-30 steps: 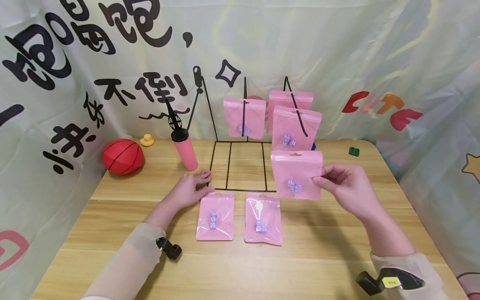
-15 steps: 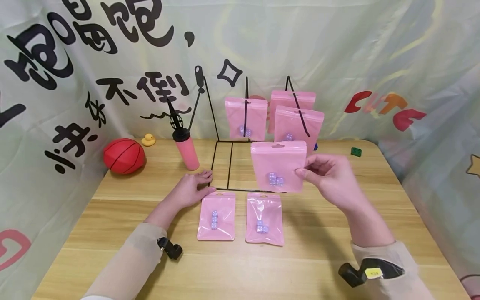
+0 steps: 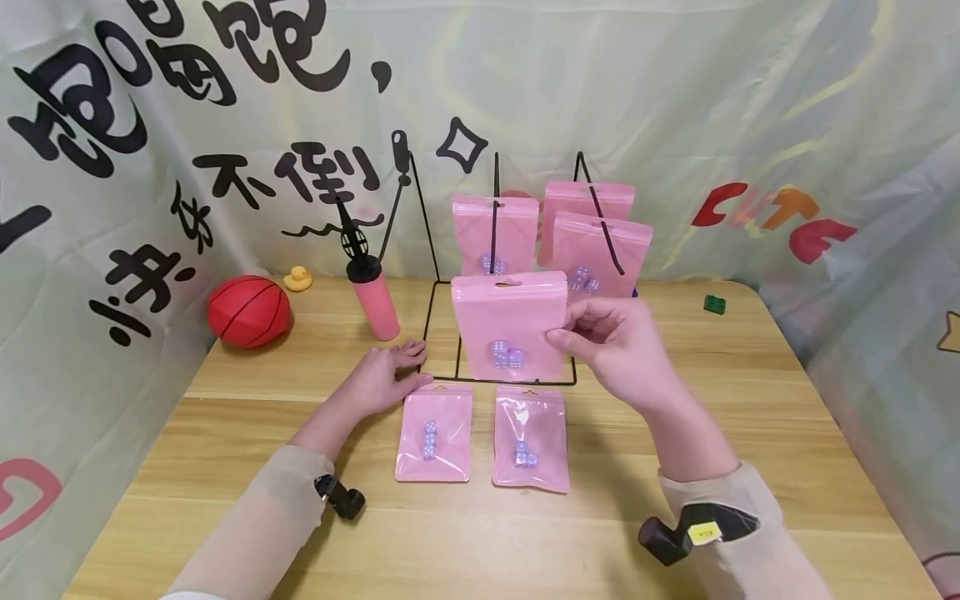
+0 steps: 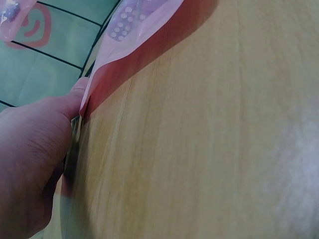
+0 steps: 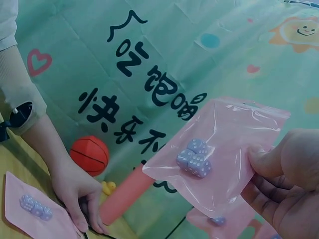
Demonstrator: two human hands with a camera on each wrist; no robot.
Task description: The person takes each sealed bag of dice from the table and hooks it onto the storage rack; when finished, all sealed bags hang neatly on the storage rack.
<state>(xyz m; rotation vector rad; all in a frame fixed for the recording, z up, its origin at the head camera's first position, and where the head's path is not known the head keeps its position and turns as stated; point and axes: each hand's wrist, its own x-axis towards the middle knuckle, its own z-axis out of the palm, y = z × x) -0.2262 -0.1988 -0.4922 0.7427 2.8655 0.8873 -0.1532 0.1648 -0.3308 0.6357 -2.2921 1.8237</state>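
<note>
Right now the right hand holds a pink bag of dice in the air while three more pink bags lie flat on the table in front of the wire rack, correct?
Not quite: only two pink bags lie flat before the wire rack, as the head view shows. The right hand does hold a pink bag of dice in the air.

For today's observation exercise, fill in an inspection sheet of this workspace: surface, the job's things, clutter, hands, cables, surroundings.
Surface: wooden table, bare grain showing.
Job's things: held pink bag with dice inside; two flat pink bags on the table; three hung bags on the black wire rack.
Clutter: red ball, yellow duck, pink pump, green block.
Hands: right hand pinches the held bag's edge; left hand rests at the rack's base.
Cables: nothing seen.
Surroundings: printed cloth backdrop.
</note>
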